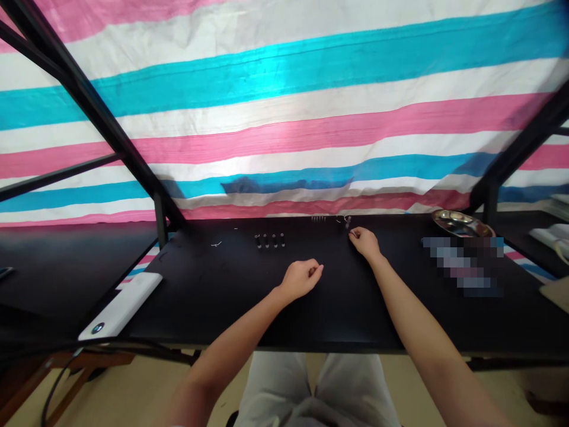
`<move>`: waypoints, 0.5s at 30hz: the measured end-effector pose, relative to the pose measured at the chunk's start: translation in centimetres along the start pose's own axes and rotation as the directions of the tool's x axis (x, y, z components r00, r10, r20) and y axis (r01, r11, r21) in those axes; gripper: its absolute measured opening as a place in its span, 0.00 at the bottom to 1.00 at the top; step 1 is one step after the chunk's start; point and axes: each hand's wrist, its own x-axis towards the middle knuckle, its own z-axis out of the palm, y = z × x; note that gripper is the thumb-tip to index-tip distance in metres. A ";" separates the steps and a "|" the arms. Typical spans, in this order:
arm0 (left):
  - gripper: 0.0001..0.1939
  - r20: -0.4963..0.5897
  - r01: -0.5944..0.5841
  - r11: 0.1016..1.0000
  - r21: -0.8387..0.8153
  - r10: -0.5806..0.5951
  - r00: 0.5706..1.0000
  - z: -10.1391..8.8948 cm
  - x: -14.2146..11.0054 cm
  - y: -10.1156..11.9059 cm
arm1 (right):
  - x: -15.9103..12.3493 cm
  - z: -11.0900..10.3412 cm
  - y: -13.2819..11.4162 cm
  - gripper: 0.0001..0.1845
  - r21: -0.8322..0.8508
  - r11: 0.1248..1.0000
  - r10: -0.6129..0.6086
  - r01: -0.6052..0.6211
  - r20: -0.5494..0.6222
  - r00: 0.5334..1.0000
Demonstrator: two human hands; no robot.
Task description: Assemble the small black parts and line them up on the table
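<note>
My left hand (302,279) is curled closed just above the middle of the black table (231,302); what lies inside its fingers, if anything, is hidden. Farther back and to the right, the fingertips of my right hand (365,243) are pinched together. A small dark piece (348,222) shows right beside those fingertips, and whether they grip it I cannot tell. Several short black cylinders (267,241) stand in a row to the left of my hands. Along the back edge is a row of tiny pale pieces (318,219), with thin light scraps (341,220) near my right hand.
A shiny metal dish (462,222) sits at the back right, with a blurred-out patch (462,267) in front. At the left edge lies a white power-bank-like box (122,305). Black frame posts (111,127) and a striped sheet (284,130) bound the table.
</note>
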 end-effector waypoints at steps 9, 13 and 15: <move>0.24 0.106 0.017 0.990 0.140 -0.032 0.994 3.0 6.9 1.9 | -0.1 -0.1 -0.1 0.11 0.017 0.999 -0.031 0.031 -0.004 1.000; 0.33 0.047 0.159 0.963 0.219 -0.173 0.984 4.9 10.2 2.5 | -0.1 -0.3 -0.2 0.11 0.019 0.999 -0.040 0.040 0.002 0.999; 0.35 0.059 0.185 0.954 0.236 -0.205 0.977 5.6 11.5 2.8 | -0.1 -0.4 -0.3 0.11 0.013 0.998 -0.053 0.053 0.005 0.999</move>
